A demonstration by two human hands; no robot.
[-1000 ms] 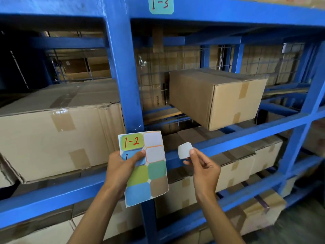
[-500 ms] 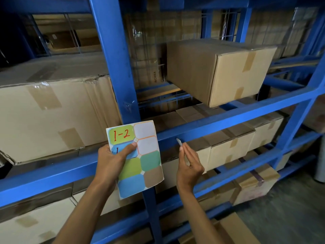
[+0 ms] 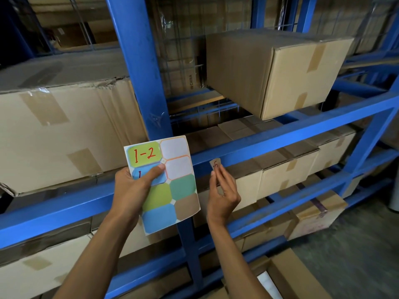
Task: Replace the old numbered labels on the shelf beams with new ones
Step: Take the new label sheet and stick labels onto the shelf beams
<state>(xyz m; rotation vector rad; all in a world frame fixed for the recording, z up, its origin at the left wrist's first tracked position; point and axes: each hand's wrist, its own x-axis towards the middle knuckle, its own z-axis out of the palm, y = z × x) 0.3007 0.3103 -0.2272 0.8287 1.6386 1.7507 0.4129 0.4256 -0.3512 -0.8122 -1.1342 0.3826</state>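
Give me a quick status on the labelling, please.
Left hand holds sticker sheet. Right hand pinches small label near shelf beam. Nothing obstructing.

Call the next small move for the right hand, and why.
Probably press the small label flat onto the blue beam. The right hand pinches it against the beam's front face, while the left hand only holds the sticker sheet.

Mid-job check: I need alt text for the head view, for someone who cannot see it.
The right hand pinches a small tan label in front of a blue shelf beam, while the left hand holds a sticker sheet whose top-left sticker reads 1-2. Taped cardboard boxes fill the blue rack.
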